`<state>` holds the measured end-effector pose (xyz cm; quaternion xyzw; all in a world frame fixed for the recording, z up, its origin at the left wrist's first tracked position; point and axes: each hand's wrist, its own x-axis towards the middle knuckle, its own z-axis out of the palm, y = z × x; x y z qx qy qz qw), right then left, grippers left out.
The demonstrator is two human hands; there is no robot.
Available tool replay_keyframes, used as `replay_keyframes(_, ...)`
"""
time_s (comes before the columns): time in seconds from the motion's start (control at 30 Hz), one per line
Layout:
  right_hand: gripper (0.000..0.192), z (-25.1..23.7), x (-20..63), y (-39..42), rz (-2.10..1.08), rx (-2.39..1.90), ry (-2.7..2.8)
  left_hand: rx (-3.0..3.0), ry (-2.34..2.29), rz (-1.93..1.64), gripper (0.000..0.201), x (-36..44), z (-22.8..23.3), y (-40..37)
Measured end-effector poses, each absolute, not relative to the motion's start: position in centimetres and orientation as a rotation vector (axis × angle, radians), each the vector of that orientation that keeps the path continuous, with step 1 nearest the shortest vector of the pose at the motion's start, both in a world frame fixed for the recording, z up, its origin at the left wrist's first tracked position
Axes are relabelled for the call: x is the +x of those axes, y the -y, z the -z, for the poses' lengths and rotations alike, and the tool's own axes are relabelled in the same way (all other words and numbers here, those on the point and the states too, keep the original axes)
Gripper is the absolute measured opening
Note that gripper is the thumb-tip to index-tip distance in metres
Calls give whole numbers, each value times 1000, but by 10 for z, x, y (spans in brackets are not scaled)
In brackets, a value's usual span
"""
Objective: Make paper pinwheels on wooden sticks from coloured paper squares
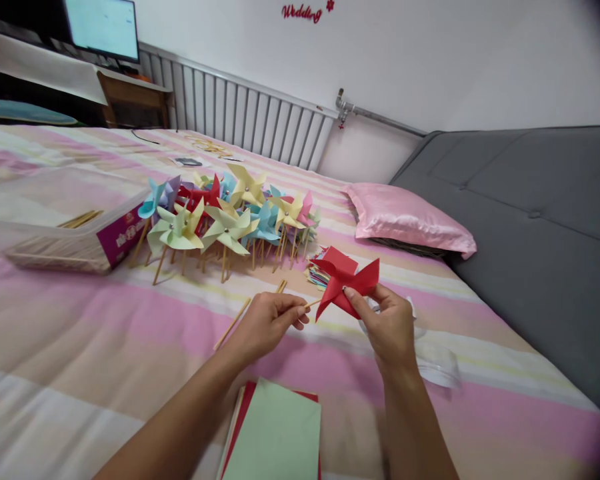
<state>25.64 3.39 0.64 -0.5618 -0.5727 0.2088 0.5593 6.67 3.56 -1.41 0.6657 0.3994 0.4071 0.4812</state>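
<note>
While the red paper pinwheel sits pinched at its centre between the thumb and fingers of the right hand, the left hand closes its fingertips around a thin wooden stick whose tip meets the back of the pinwheel. Both hover just above the striped bedsheet, in front of the pink satin pillow. To my eye the joining goes best if the stick is kept square to the folded hub and the sails are left free, since crisp paper creases easily under a tight grip; pressure belongs on the small metal pin at the centre, not on the blades. To the left of the pillow stands a crowd of finished pinwheels in pale yellow, green, blue, pink and red, each with a shiny stud and a slim wooden stem. Further left lies a clear plastic box with more sticks inside. A loose spare stick rests on the sheet beside the left hand, flat sheets of green and red paper lie nearest me, and a small stack of cut coloured squares sits just behind the pinwheel.
</note>
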Motion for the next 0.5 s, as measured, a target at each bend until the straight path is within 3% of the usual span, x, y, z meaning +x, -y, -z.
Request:
replay_keyframes(0.13,37,-4,258,-36,-660,-1182,1230,1480,-953,-1051,22,67,20,-39)
replay_keyframes(0.5,29,0,262,-38,-560,-1344,1225,1301,-1002,-1179,21,68,18,-41)
